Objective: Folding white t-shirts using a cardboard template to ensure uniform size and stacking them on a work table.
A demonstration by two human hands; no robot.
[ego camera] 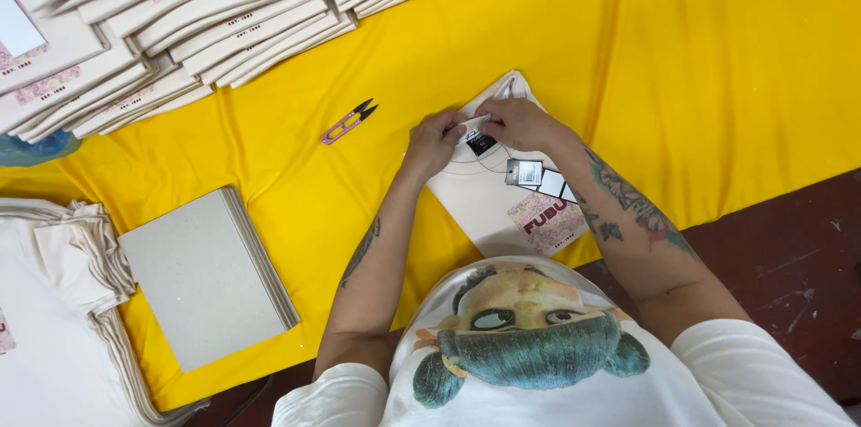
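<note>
Pink thread snips [348,122], grey cardboard stack [208,276], folded cream shirts [179,10] on yellow cloth [717,77]

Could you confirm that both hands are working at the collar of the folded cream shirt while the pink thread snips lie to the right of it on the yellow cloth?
Not quite: the head view shows the pink thread snips lying left of the folded cream shirt, on the yellow cloth. Both the left hand and right hand are at its collar.
</note>
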